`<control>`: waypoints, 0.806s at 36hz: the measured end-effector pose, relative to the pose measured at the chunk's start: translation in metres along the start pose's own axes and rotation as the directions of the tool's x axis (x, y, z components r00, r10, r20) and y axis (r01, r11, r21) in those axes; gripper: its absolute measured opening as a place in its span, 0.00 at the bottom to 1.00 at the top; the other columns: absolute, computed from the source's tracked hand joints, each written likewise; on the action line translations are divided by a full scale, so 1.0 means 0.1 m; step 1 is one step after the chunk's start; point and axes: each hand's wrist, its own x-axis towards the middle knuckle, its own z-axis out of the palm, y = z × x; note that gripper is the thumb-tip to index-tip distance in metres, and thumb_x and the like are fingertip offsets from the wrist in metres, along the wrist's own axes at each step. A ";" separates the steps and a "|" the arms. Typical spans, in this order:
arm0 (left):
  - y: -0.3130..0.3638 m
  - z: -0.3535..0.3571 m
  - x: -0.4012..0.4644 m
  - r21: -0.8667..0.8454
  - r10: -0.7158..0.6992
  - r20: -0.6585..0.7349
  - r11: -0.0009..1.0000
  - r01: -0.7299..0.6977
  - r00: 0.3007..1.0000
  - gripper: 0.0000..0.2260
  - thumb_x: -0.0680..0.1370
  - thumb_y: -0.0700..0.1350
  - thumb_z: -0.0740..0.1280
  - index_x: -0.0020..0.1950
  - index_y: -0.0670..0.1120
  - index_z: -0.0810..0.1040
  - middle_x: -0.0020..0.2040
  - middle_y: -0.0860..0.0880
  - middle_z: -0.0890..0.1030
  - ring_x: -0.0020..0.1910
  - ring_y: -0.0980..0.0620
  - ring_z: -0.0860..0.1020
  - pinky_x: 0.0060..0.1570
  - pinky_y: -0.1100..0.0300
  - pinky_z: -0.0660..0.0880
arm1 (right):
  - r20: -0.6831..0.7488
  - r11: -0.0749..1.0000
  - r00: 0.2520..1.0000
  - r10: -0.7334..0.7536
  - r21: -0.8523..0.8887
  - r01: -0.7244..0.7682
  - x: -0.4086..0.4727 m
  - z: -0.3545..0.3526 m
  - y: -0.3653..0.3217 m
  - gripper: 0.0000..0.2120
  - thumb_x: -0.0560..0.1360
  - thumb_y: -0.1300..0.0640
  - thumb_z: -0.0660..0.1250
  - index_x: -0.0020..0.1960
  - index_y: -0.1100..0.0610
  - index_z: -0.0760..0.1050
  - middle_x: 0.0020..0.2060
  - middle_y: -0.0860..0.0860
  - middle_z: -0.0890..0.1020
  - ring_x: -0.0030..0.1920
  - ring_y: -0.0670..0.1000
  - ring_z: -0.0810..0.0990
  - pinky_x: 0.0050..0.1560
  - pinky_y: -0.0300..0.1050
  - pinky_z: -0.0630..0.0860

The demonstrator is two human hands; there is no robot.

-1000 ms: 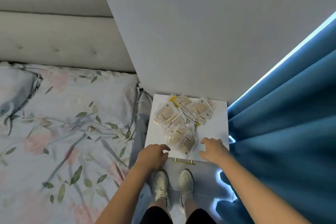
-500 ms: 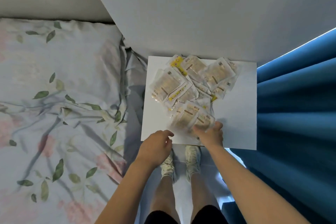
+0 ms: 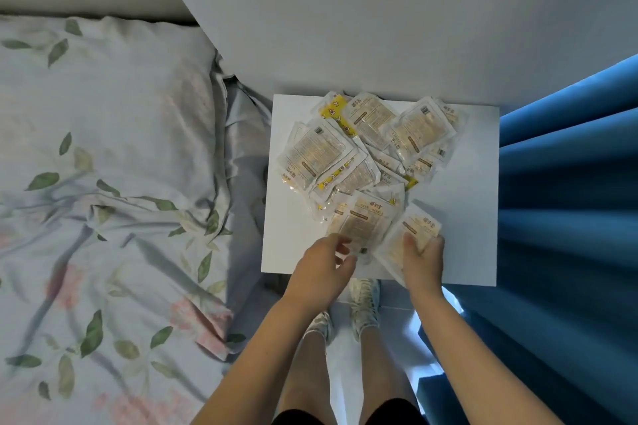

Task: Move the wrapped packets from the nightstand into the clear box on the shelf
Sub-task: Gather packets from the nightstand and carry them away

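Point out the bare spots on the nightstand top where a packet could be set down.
The nightstand is bare along its right side, between the packet pile and the blue curtain. A narrower bare strip runs down the left edge beside the bed. The middle and back are crowded, and both hands work at the front edge.

A white nightstand stands between bed and curtain. A heap of wrapped packets covers its ten-to-one o'clock part.
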 end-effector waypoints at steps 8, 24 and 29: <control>0.06 -0.03 0.04 -0.565 -0.026 0.285 0.803 0.190 0.958 0.08 0.73 0.48 0.72 0.51 0.50 0.81 0.49 0.50 0.85 0.49 0.53 0.83 0.52 0.60 0.79 | 0.566 0.925 0.824 -0.006 0.317 -0.211 -0.57 -0.03 -0.14 0.16 0.79 0.68 0.58 0.59 0.52 0.75 0.49 0.52 0.85 0.51 0.52 0.83 0.45 0.45 0.80; -0.60 -0.28 0.14 -0.622 -0.117 -0.290 0.778 -0.094 0.950 0.27 0.76 0.38 0.69 0.68 0.58 0.62 0.52 0.46 0.83 0.46 0.46 0.83 0.45 0.52 0.80 | -0.032 0.979 0.997 -0.071 -0.195 0.063 -0.10 0.63 -0.13 0.41 0.63 0.57 0.79 0.68 0.60 0.60 0.65 0.61 0.67 0.63 0.62 0.69 0.59 0.52 0.71; -0.54 -0.28 0.10 -0.440 -0.085 -0.297 0.896 -0.057 0.951 0.18 0.80 0.33 0.59 0.47 0.56 0.79 0.49 0.54 0.82 0.46 0.53 0.79 0.44 0.65 0.75 | -0.118 0.988 0.983 -0.137 -0.086 0.128 -0.15 0.61 -0.14 0.34 0.64 0.61 0.79 0.63 0.58 0.63 0.58 0.57 0.76 0.56 0.60 0.78 0.52 0.49 0.76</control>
